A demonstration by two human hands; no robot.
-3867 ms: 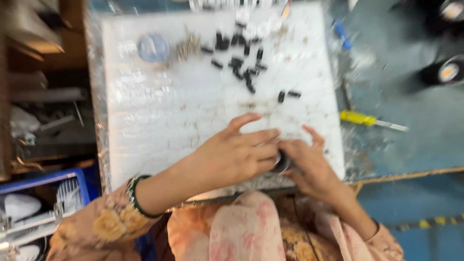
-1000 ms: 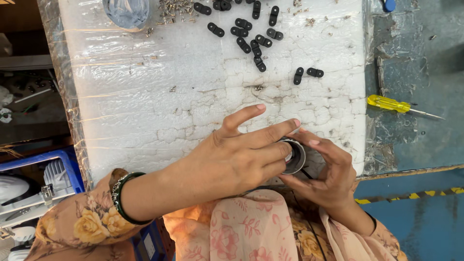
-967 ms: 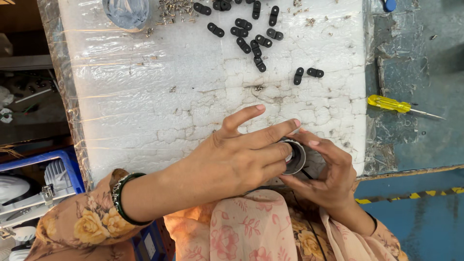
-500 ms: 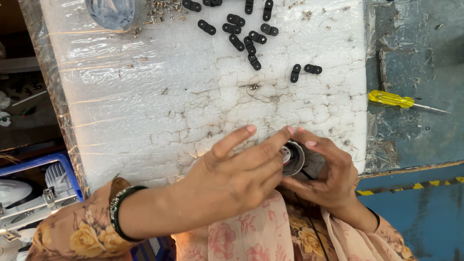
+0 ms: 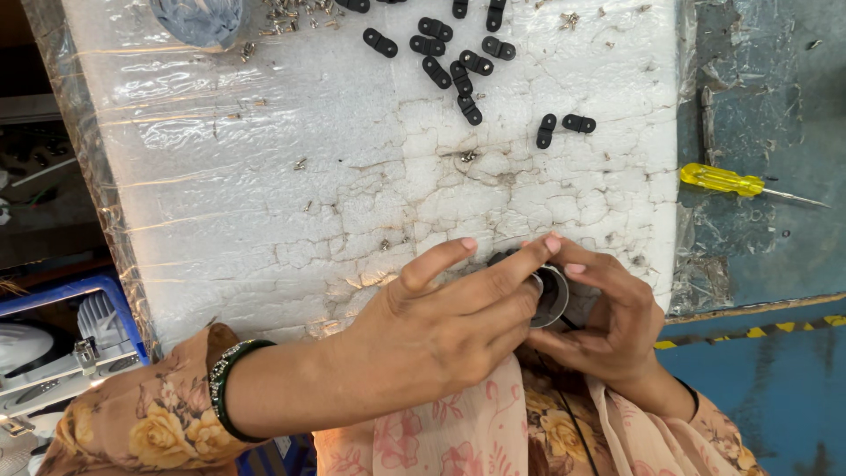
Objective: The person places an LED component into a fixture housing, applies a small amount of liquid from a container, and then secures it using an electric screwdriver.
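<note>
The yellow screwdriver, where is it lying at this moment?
In the head view, the yellow screwdriver lies on the blue-grey surface, right of the white foam board, above the right hand.

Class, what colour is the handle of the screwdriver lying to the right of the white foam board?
Yellow: the screwdriver's translucent plastic handle, best seen in the head view.
</note>
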